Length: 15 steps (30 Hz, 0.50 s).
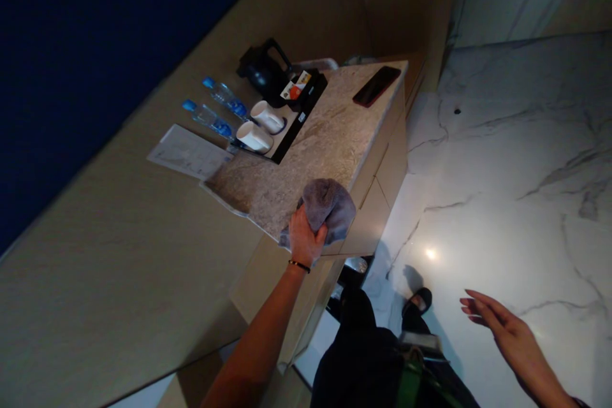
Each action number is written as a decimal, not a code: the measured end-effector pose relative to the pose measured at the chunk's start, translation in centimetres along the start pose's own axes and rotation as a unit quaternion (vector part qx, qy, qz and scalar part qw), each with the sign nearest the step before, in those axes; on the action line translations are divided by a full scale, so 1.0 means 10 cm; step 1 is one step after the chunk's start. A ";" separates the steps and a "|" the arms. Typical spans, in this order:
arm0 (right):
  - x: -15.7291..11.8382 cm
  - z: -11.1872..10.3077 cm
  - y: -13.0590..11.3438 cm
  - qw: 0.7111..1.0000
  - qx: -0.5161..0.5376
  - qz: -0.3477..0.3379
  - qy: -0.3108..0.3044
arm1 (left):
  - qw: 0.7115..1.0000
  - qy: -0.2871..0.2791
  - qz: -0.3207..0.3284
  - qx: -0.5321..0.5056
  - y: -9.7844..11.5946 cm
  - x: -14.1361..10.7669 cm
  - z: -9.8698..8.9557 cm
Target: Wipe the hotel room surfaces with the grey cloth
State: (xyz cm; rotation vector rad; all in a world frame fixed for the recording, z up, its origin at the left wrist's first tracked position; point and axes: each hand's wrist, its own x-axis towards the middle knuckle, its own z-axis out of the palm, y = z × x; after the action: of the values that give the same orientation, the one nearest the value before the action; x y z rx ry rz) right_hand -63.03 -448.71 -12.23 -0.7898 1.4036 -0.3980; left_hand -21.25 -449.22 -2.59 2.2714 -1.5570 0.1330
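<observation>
My left hand (306, 234) grips a bunched grey cloth (329, 204) at the near corner of the stone countertop (329, 143). Part of the cloth hangs over the counter's front edge, and some of my fingers are hidden in it. Out over the floor at the lower right, my right hand (502, 322) hangs in the air with its fingers stretched out and nothing in them. Farther along the counter lies a dark phone (377, 86), apart from both hands.
A black tray (287, 140) on the counter bears two white mugs (255, 137) and sachets (295, 86). Beside it are a black kettle (265, 76), two water bottles (210, 120) and a printed sheet (189, 152). Cabinet drawers (377, 188) face the marble floor (502, 172).
</observation>
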 end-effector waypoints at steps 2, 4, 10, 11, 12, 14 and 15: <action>0.03 0.01 -0.03 1.000 0.002 -0.005 0.003 | 1.000 0.000 -0.001 0.003 0.00 0.00 0.00; 0.06 0.03 -0.03 1.000 0.004 -0.015 -0.004 | 1.000 -0.001 0.000 0.006 -0.01 0.00 0.00; 0.14 0.05 0.05 0.999 0.008 -0.037 -0.015 | 1.000 -0.002 0.011 0.000 -0.04 0.01 0.00; 0.15 0.05 0.04 0.999 0.009 -0.038 -0.016 | 1.000 -0.001 0.014 -0.003 -0.05 0.02 0.00; 0.16 0.05 0.03 0.999 0.011 -0.041 -0.019 | 1.000 -0.001 0.015 -0.005 -0.05 0.02 0.00; 0.18 0.05 -0.03 0.998 0.017 -0.048 -0.022 | 1.000 0.001 0.014 -0.006 -0.04 0.02 -0.01; 0.18 0.06 -0.07 0.998 0.019 -0.049 -0.021 | 1.000 0.001 0.014 -0.007 -0.04 0.03 -0.02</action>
State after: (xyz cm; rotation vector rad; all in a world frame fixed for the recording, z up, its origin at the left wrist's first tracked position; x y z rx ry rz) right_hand -62.06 -450.27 -13.04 -0.8346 1.3183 -0.4798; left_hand -20.76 -449.25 -2.46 2.2373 -1.5845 0.1317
